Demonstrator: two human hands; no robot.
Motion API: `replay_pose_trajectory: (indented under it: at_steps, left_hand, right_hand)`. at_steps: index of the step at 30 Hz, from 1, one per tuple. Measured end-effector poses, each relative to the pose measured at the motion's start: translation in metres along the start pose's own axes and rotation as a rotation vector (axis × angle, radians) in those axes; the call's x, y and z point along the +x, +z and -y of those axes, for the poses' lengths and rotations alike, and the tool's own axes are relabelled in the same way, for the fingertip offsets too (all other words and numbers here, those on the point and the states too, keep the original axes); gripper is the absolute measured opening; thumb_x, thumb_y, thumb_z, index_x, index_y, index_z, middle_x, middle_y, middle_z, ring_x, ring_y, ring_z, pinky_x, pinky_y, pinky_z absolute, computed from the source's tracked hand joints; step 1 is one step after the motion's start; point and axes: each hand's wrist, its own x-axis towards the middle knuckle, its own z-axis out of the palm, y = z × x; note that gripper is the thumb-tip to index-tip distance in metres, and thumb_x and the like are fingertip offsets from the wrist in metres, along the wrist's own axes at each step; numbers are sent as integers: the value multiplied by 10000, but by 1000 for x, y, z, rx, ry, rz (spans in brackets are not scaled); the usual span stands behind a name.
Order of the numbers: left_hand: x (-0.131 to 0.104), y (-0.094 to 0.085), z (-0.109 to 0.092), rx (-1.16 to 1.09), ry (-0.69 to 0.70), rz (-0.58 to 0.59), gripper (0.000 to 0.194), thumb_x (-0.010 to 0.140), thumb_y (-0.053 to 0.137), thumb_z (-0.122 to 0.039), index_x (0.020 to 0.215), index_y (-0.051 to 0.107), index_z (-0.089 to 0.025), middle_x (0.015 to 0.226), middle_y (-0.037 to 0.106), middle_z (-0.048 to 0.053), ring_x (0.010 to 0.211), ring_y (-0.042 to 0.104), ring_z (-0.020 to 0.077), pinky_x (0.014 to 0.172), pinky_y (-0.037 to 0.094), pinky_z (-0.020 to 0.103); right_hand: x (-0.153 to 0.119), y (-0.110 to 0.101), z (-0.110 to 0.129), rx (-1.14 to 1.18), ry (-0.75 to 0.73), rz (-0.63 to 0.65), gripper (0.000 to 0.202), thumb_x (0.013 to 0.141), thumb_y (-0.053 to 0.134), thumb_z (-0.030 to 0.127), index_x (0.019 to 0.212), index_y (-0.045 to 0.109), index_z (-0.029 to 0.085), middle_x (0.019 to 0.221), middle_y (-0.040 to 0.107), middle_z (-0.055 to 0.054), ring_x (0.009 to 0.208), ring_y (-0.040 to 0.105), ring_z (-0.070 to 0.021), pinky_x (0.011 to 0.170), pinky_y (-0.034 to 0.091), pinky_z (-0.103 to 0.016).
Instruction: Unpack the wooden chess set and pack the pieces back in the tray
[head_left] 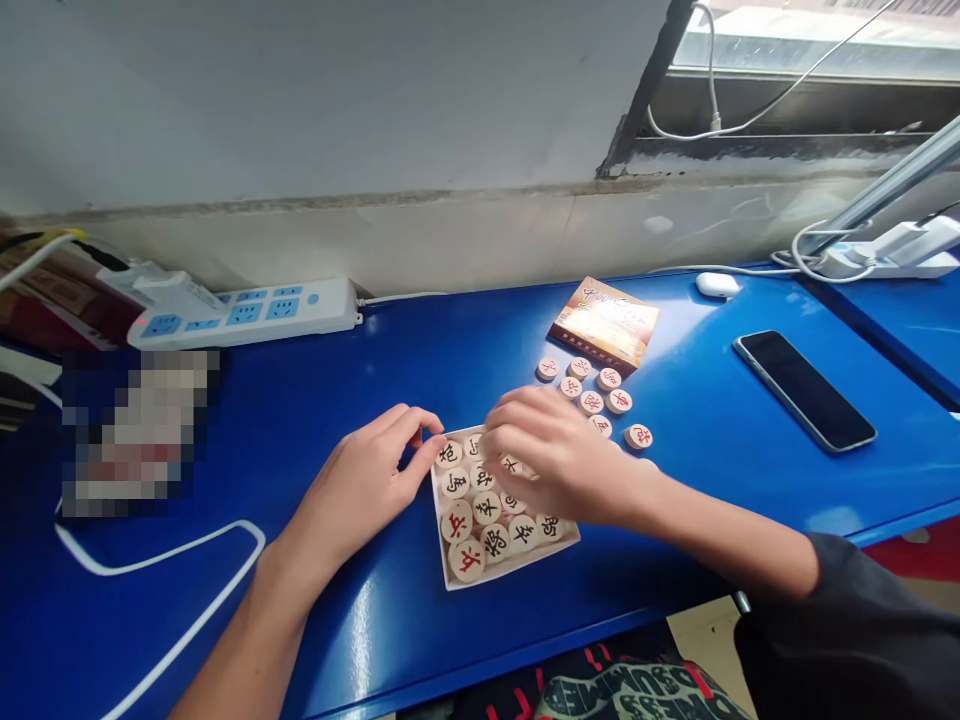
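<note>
A shallow white box (516, 567) on the blue table holds several round xiangqi pieces (487, 507) with black or red characters. My left hand (373, 473) is at its far left corner, thumb and index finger closed together on the edge. Above the box's far right part is my right hand (561, 450), its fingers curled down and together. Whatever those fingers hold is hidden, as are some pieces beneath them. Beyond the right hand lie several loose xiangqi pieces (591, 402) with red characters, one standing a little apart at the right.
Behind the loose pieces lies a printed orange-brown box lid (606, 325). A smartphone (805, 390) and a white earbud case (717, 286) rest at the right. A white power strip (300, 310) stands along the wall, and a white cable (187, 625) loops at the left.
</note>
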Motion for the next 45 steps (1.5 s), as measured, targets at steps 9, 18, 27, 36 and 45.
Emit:
replay_pose_trajectory:
  at_steps: [9,18,27,36,45]
  left_hand:
    - [-3,3,-1,67,48,43,316,943,414,-451,1139,580,-265,972,620,25,799,617,170,646,461,254]
    - [-1,-8,3,24,68,-68,232,936,444,-365,1048,614,-253,946,644,5,809,609,153,660,451,236]
    - [0,-2,-5,-36,106,-87,224,931,427,-255,1036,620,-212,976,665,4,849,613,137,757,454,232]
    - [-2,-3,-4,-24,134,-42,226,942,419,-290,1052,607,-231,992,661,-6,866,614,142,758,455,243]
    - [-21,-14,-17,96,236,220,385,828,594,-460,1180,555,-309,1153,578,17,1024,534,229,844,466,352]
  right_hand:
    - [-129,-48,-70,-374,735,-208,152,873,576,348,834,630,211,737,639,-39,617,557,-155,573,419,-297]
    - [-101,-31,-43,-39,637,-208,144,897,526,269,835,632,194,856,655,-53,731,608,-164,637,479,-292]
    - [-14,-4,26,0,-39,126,108,875,509,239,876,600,179,847,612,-60,817,513,-203,728,430,-347]
    - [12,5,22,105,-349,321,174,879,469,170,956,624,155,900,624,-58,857,507,-183,796,437,-305]
    - [-97,-71,-46,-153,339,-232,104,826,611,184,920,586,222,913,671,-61,785,611,-186,654,491,-320]
